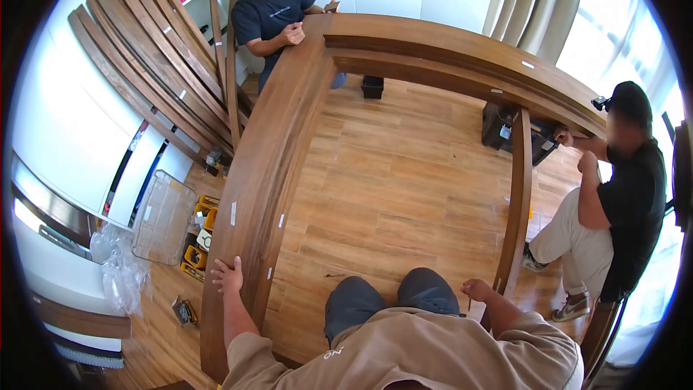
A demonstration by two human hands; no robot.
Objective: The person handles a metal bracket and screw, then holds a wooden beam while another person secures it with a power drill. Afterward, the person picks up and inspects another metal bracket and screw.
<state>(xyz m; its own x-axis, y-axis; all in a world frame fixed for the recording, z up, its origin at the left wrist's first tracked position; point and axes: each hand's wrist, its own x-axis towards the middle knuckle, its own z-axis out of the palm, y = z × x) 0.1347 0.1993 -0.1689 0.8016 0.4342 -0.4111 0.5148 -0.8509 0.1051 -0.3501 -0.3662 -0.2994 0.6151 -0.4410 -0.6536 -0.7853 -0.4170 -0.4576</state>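
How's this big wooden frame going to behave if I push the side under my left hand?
The wooden frame is probably stiff, given its thick, wide boards. Reaching around your knees, it looks heavy to shift. Your left hand might slide, since the wood looks smooth.

The person wears a loose tan shirt (440,347) with short, wide sleeves at 9 and 3 o'clock. White lettering (333,353) marks its front toward 9 o'clock, only partly in view. At 12 o'clock show dark blue-grey trousers (355,305), creased and rounded over the knees. Both forearms and hands are bare.
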